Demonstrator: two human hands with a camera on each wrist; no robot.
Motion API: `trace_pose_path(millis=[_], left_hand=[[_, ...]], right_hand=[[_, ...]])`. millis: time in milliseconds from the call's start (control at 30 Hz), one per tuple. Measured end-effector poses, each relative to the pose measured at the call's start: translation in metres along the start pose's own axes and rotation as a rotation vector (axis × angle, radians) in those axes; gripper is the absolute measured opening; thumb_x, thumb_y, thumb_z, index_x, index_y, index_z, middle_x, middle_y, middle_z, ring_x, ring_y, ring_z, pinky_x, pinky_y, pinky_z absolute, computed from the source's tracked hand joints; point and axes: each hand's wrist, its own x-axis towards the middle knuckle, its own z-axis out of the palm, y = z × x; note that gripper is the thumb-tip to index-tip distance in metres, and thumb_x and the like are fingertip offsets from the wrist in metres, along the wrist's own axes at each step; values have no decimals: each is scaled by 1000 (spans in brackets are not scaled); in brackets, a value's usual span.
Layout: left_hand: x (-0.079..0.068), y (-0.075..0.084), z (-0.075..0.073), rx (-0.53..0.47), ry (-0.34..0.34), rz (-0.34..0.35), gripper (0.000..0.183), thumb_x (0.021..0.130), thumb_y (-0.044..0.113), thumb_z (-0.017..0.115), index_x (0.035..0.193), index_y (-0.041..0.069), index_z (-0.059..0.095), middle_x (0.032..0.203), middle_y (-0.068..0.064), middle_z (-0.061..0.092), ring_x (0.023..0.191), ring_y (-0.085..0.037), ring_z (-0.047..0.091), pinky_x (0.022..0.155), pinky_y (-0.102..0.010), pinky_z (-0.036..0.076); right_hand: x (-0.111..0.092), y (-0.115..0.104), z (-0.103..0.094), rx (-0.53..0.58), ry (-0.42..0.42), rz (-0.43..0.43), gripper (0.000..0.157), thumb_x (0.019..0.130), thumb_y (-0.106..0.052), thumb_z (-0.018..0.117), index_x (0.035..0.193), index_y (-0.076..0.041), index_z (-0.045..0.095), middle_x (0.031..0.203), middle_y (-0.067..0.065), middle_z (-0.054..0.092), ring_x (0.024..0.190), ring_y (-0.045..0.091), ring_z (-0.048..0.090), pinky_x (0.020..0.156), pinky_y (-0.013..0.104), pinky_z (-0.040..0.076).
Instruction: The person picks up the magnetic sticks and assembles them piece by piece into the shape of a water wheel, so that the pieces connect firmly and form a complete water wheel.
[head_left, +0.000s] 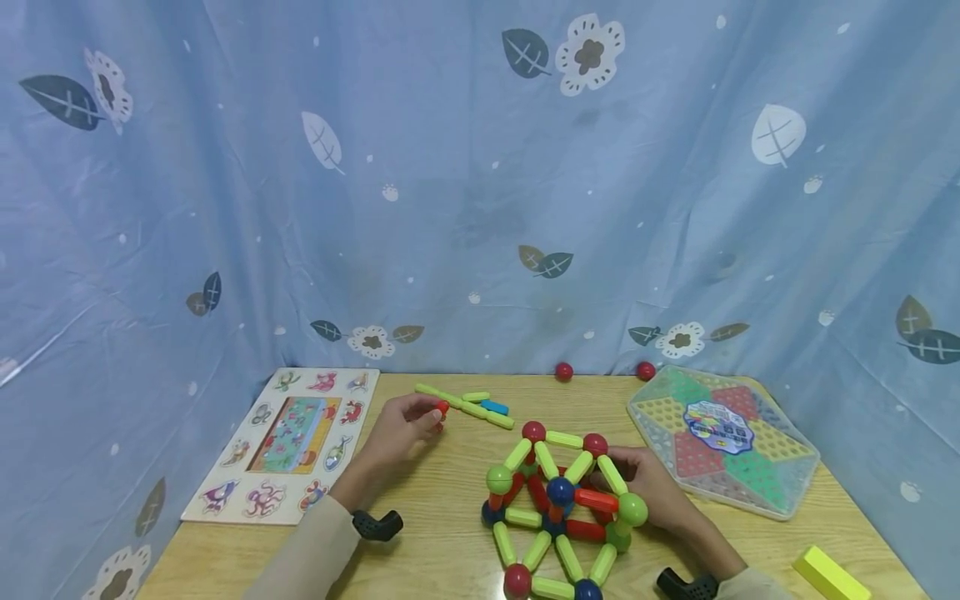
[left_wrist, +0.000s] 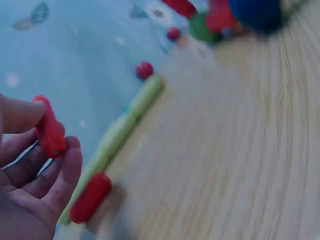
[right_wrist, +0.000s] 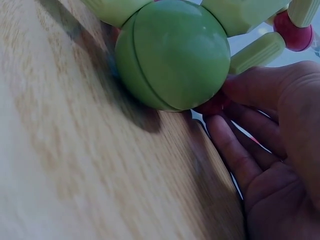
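Note:
My left hand (head_left: 401, 433) pinches a short red magnetic rod (left_wrist: 49, 130) between thumb and fingers, above the table. Just beyond it, a second red rod (left_wrist: 91, 198) lies beside a line of joined yellow-green rods (left_wrist: 117, 137). To the right stands a framework of yellow-green and red rods with coloured balls, including a dark blue ball (head_left: 560, 492). At its right side my right hand (head_left: 648, 483) grips a red part low on the framework, mostly hidden behind a green ball (right_wrist: 175, 55).
A white sea-animal puzzle board (head_left: 217, 462) lies at left, and a clear-lidded hexagonal board game (head_left: 720, 492) at right. A blue rod (head_left: 495, 407) touches the yellow-green line. Two red balls (head_left: 564, 372) sit against the curtain. A yellow block (head_left: 831, 575) is front right.

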Motion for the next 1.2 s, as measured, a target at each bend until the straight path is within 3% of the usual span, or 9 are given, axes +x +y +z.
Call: trace_pose_path(millis=[100, 167, 300, 433, 567, 767, 933, 1067, 1200], left_hand=[[-5, 12, 1, -171, -24, -32, 31, 108, 10, 68, 136, -3, 69, 130, -27, 72, 107, -20, 76, 98, -42, 64], [-12, 23, 7, -235, -67, -11, 35, 109, 11, 68, 140, -6, 66, 133, -30, 70, 107, -17, 76, 100, -39, 64], [-28, 53, 27, -316, -170, 98, 39, 107, 14, 71, 138, -9, 65, 128, -21, 73, 105, -13, 76, 97, -30, 63], [-46, 80, 52, -324, -241, 243, 34, 104, 14, 77, 130, -6, 72, 123, -14, 78, 105, -12, 77, 95, -29, 63], [-61, 93, 77, -197, -240, 348, 27, 101, 16, 81, 125, 4, 80, 121, -9, 82, 114, -13, 75, 103, -32, 59], [-68, 92, 101, 108, -188, 510, 25, 94, 17, 88, 119, 12, 84, 115, 4, 84, 113, -9, 77, 103, -33, 60], [-68, 84, 105, 335, -141, 650, 24, 92, 16, 90, 115, 15, 85, 110, 7, 84, 105, -6, 77, 94, -29, 54], [-68, 82, 103, 479, -160, 710, 24, 94, 17, 89, 118, 17, 84, 113, 7, 83, 107, -6, 75, 91, -28, 45], [-69, 83, 100, 619, -166, 756, 25, 92, 15, 91, 116, 18, 84, 113, 7, 82, 108, -7, 74, 93, -32, 44]], right_hand=[[-1, 1, 0, -2, -2, 1, 21, 103, -8, 75, 124, -7, 77, 111, 12, 82, 102, 15, 79, 87, 28, 63], [-1, 1, -1, 4, -2, -1, 21, 103, -8, 75, 124, -7, 77, 112, 13, 82, 102, 15, 79, 87, 28, 63], [-1, 0, -1, 5, 2, -12, 20, 103, -7, 75, 123, -5, 77, 111, 14, 82, 101, 14, 78, 87, 27, 63], [-1, -1, 0, -6, 3, -34, 20, 104, -6, 74, 124, -5, 77, 111, 15, 81, 102, 14, 78, 87, 27, 63], [-1, -2, 0, -11, 3, -41, 21, 104, -6, 73, 125, -4, 77, 113, 16, 81, 103, 13, 78, 88, 27, 63], [0, -3, 2, -6, 3, -26, 23, 104, -8, 74, 127, -4, 77, 112, 15, 81, 103, 12, 77, 87, 26, 63], [-1, -2, 2, -8, 1, -24, 25, 104, -9, 75, 129, -4, 76, 113, 13, 82, 104, 12, 78, 89, 26, 63], [-1, -1, 1, -14, 8, -25, 24, 104, -9, 75, 127, -4, 77, 112, 11, 82, 103, 13, 78, 87, 26, 63], [-1, -1, 0, -22, 9, -33, 22, 103, -8, 75, 125, -6, 78, 112, 11, 82, 103, 13, 79, 87, 27, 63]])
